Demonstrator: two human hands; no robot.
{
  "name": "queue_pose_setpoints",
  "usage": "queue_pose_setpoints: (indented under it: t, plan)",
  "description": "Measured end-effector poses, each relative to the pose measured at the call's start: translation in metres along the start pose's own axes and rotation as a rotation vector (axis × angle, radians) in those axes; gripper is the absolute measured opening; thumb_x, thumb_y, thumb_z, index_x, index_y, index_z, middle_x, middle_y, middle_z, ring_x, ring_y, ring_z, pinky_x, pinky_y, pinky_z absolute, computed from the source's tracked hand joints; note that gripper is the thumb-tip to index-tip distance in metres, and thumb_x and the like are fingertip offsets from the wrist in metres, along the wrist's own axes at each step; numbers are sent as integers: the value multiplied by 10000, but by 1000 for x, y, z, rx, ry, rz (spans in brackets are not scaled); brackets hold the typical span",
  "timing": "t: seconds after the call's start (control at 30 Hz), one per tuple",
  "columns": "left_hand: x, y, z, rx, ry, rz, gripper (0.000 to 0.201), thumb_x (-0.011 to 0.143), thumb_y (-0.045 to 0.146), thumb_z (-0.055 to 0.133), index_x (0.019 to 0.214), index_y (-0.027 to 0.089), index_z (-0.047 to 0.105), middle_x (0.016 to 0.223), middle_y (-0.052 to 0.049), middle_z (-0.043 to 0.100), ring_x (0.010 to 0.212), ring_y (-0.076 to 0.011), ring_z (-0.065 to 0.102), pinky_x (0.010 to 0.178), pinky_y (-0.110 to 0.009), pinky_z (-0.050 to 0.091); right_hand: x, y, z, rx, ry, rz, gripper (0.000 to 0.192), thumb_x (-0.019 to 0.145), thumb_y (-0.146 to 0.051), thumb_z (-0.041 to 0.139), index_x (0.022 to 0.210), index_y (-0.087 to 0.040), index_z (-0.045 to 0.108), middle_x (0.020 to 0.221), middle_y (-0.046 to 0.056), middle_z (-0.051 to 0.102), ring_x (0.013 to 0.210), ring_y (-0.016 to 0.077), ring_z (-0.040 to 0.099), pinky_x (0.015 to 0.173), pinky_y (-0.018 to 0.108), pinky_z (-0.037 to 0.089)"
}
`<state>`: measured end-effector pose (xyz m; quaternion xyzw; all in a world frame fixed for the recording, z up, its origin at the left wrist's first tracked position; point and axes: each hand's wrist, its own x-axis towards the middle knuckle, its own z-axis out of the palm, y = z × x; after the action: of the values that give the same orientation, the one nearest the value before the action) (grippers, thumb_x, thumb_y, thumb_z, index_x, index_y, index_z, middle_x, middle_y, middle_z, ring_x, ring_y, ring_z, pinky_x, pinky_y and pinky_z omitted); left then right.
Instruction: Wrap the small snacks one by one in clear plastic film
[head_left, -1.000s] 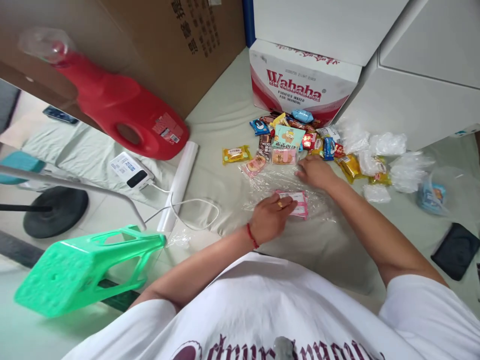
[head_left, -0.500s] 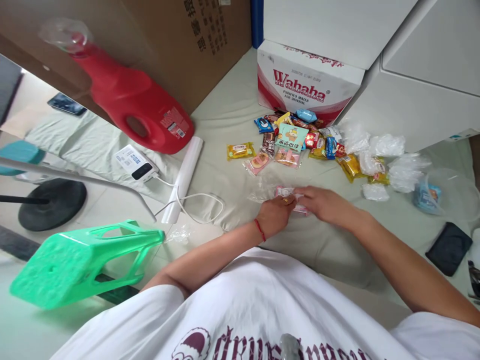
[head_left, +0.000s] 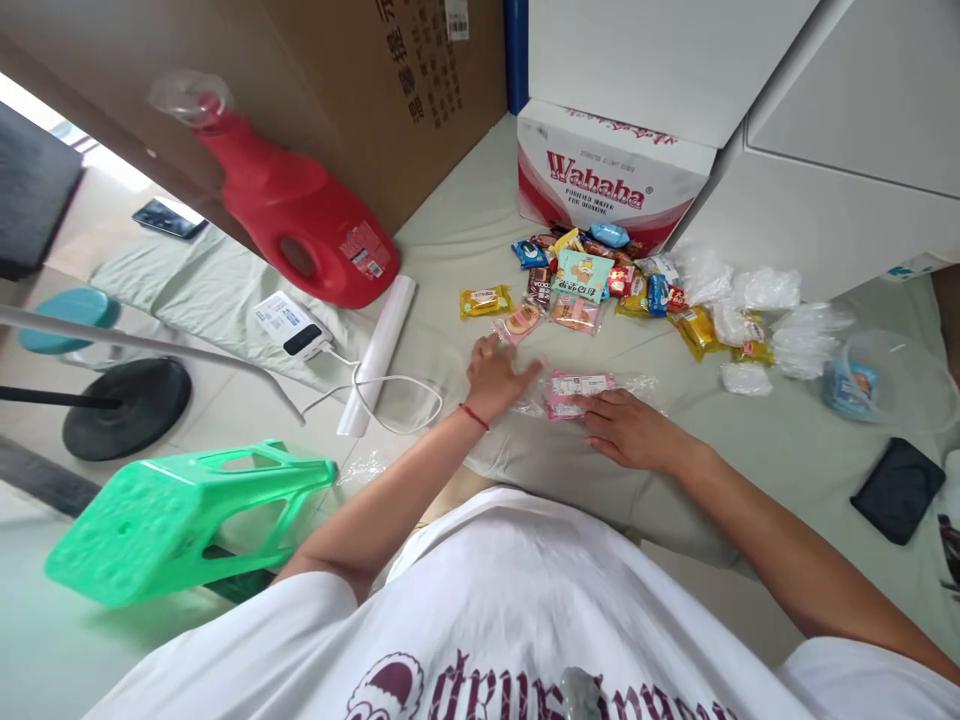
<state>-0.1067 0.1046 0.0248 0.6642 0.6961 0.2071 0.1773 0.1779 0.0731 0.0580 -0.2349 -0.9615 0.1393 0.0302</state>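
Observation:
A pink snack packet with a white label lies on the cloth in front of me, with clear plastic film spread out at its sides. My right hand rests on the packet's lower right part, fingers stretched out. To the left, my left hand is open with its fingers apart, over the film's left end and just below a pink cookie packet. Behind that sits a pile of wrapped snacks, among them a light green packet, a yellow packet and a second pink packet.
A Wahaha carton stands behind the snacks. Bundled clear bags and a clear round container are on the right, near a black pouch. Leftward are a red jug, a white cable and a green stool.
My left hand has left the pink snack packet, moved left and spread its fingers. My right hand stays at the packet, now flatter, and film shows on the packet's right side.

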Motion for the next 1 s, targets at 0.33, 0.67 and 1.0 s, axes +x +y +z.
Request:
queue_pose_setpoints:
  t: [0.33, 0.67, 1.0]
  plan:
    - [-12, 62, -5, -694, -445, -132, 124, 920, 239, 577, 832, 179, 641, 815, -47, 739, 771, -185, 730, 721, -325, 611, -5, -4, 8, 49, 79, 22, 357, 1039, -322, 503, 1246, -125, 715, 1420, 175, 638, 1324, 310, 564, 1157, 521, 443]
    - [-35, 100, 43, -236, -335, 223, 382, 863, 3, 477, 976, 167, 803, 1234, -98, 715, 1100, -208, 696, 1016, -354, 564, -28, 31, 4, 130, 564, 1010, 524, 1054, -556, 343, 1122, -171, 691, 1119, 173, 693, 1085, 297, 611, 931, 428, 484]
    - [-48, 108, 25, 227, -429, 335, 431, 930, 49, 472, 1232, 231, 720, 1389, -63, 665, 1072, -220, 695, 703, -290, 531, 2, 24, -15, 266, 292, 978, 200, 939, -349, 550, 867, -199, 660, 845, 57, 620, 756, 188, 554, 705, 270, 368]
